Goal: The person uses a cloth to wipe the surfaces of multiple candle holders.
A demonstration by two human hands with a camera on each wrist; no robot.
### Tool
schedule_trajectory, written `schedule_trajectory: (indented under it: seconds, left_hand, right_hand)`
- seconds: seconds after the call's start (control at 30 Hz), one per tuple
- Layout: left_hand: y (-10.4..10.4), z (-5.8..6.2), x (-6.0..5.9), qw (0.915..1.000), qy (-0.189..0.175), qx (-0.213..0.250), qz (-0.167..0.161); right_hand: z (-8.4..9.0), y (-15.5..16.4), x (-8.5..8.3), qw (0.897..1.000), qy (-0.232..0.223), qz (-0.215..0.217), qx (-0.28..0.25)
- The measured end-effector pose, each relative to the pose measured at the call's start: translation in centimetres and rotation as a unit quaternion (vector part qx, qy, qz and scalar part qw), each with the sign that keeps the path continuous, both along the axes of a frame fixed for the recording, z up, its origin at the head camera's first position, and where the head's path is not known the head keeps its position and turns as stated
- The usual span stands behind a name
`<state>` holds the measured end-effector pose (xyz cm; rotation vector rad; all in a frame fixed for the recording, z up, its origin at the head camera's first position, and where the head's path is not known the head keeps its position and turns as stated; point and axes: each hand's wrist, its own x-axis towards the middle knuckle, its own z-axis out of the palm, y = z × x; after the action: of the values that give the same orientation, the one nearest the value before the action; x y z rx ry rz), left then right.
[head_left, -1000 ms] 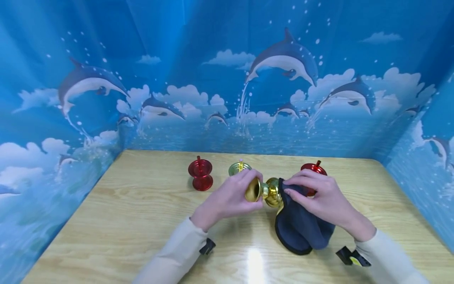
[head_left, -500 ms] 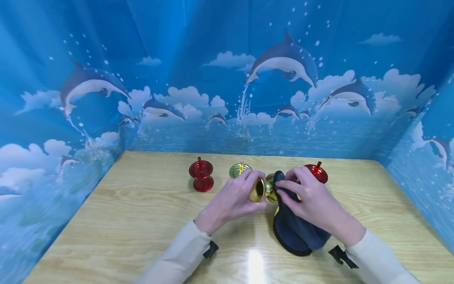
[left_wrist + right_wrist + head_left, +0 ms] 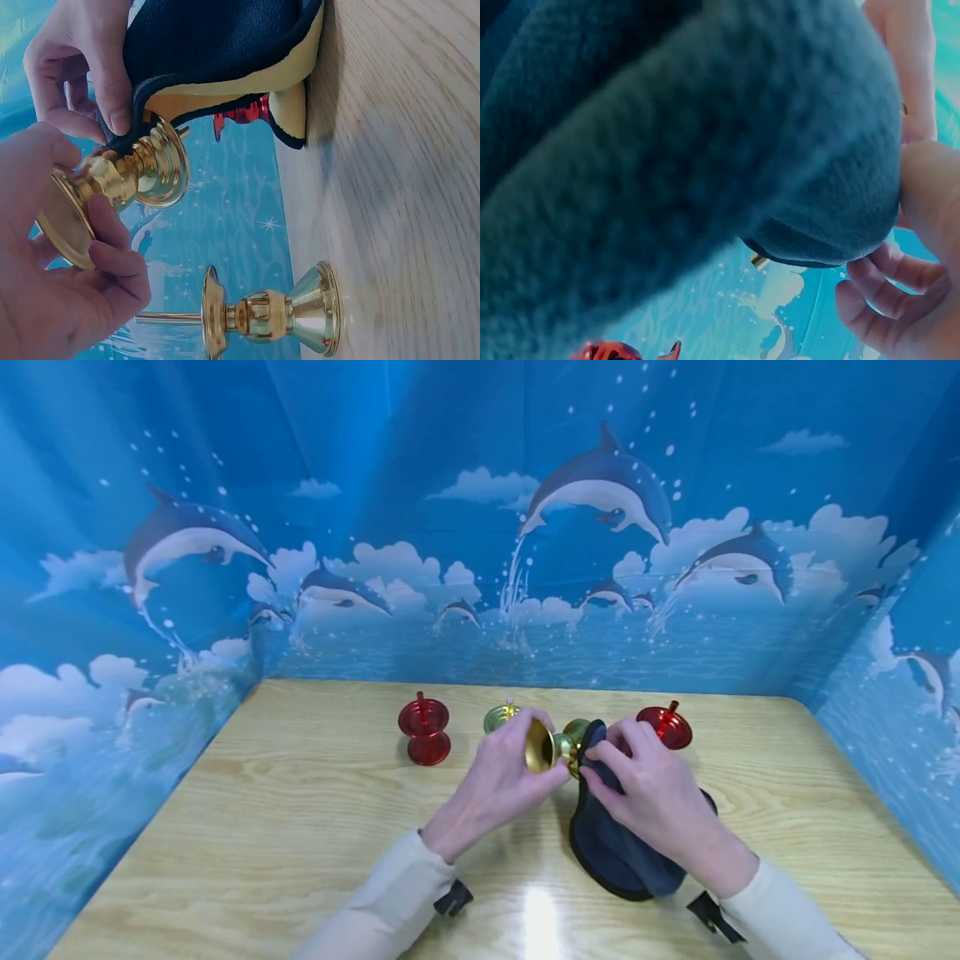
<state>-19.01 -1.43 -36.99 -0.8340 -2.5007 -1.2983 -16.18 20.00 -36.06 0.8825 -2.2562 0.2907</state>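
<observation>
The left hand [image 3: 498, 777] grips a gold candlestick [image 3: 553, 747] on its side above the table [image 3: 300, 827], fingers curled round its flared base. The right hand [image 3: 648, 789] pinches a dark blue cloth [image 3: 611, 852] against the candlestick's other end. Behind stand a red candlestick [image 3: 424, 729], a gold-green one [image 3: 501, 718] and, seemingly, another red one [image 3: 664, 725]. No writing or labels are legible.

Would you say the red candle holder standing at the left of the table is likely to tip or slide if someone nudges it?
The red candle holder looks fairly stable: it stands upright on a wide flared base. Its glossy finish and the smooth table suggest it would slide rather than tip. Laid on its side, its round shape would probably let it roll.
</observation>
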Motion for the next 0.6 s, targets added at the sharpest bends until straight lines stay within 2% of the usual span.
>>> schedule_trajectory:
  seconds: [0.13, 0.33, 0.47, 0.6]
  left_hand:
    - [-0.2, 0.0, 0.0, 0.9998, 0.012, -0.015, 0.0]
    - [-0.8, 0.4, -0.3, 0.9952, 0.081, -0.051, -0.023]
    - [-1.2, 0.7, -0.5, 0.9856, 0.125, -0.105, -0.046]
    - [-1.5, 0.9, -0.6, 0.9689, 0.164, -0.163, -0.089]
  right_hand:
    - [0.2, 0.1, 0.0, 1.0, 0.003, 0.006, -0.011]
    - [0.6, 0.4, -0.3, 0.999, 0.006, 0.017, -0.031]
    - [0.7, 0.8, -0.4, 0.999, -0.006, 0.025, -0.037]
    - [1.1, 1.4, -0.5, 0.998, -0.049, 0.033, -0.036]
